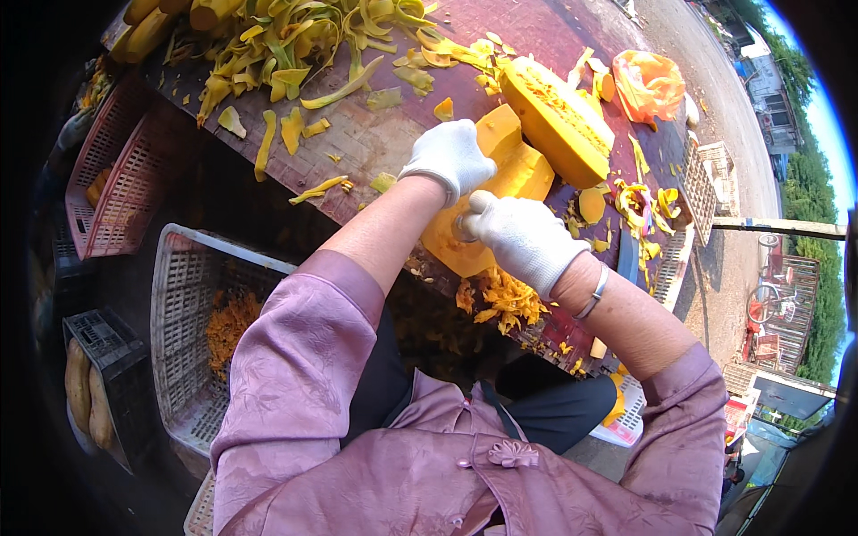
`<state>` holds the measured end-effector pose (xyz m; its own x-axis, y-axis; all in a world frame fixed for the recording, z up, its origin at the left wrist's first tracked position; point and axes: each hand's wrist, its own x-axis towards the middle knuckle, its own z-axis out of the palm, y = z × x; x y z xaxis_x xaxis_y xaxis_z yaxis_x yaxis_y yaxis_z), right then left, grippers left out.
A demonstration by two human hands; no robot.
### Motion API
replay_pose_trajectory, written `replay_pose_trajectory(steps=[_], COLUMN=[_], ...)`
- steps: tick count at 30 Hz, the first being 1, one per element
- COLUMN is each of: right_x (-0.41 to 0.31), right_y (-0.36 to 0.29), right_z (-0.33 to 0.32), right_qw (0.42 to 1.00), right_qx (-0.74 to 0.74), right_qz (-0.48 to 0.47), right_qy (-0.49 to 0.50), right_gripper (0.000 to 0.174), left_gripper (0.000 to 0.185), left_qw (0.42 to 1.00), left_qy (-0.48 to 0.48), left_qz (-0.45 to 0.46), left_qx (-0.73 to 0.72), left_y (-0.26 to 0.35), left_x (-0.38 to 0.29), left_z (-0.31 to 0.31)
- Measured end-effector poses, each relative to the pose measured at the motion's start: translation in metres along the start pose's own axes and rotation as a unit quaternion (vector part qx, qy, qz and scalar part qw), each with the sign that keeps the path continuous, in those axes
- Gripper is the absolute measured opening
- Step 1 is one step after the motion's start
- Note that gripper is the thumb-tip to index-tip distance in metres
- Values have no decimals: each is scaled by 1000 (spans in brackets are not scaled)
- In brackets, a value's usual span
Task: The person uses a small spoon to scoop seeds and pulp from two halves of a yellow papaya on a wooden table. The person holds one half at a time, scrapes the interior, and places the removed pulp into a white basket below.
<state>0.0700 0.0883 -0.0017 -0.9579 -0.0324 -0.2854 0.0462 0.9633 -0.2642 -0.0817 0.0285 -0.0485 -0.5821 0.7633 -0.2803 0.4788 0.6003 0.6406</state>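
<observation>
A peeled, hollowed pumpkin half [519, 171] lies on the reddish board table in front of me. My left hand [450, 155], in a white knit glove, grips its far left edge. My right hand [526, 236], gloved the same way, is closed around a small metal scraping tool [462, 229] held against the lower part of that half. Most of the tool is hidden by the fingers. Right behind stands another peeled pumpkin half [556, 120], its cut face up and full of seeds. Stringy orange pulp [506, 298] is heaped at the near table edge below my right hand.
Green-yellow peelings [288, 47] cover the table's far left, beside whole pumpkins [151, 33]. An orange plastic bag [649, 86] sits at the right. A blue-grey blade-like strip [628, 258] lies near my right forearm. Below left stands a plastic crate [181, 348] holding pulp [231, 325].
</observation>
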Motion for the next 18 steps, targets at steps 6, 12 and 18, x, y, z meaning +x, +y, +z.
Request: replay_pose_trajectory(steps=[6, 12, 18], right_x=[-9, 1, -5], right_y=[-7, -5, -9], right_z=[11, 16, 7], right_qw=[998, 997, 993], right_qx=[-17, -20, -23], right_qz=[22, 58, 73], right_qy=[-64, 55, -90], right_gripper=[22, 18, 19], left_gripper=[43, 41, 40], left_qw=[1000, 1000, 1000], left_qy=[5, 6, 9], left_qz=[2, 7, 14], left_qx=[-1, -1, 2], left_y=[0, 0, 1], left_x=[-1, 0, 0], left_z=[0, -1, 2])
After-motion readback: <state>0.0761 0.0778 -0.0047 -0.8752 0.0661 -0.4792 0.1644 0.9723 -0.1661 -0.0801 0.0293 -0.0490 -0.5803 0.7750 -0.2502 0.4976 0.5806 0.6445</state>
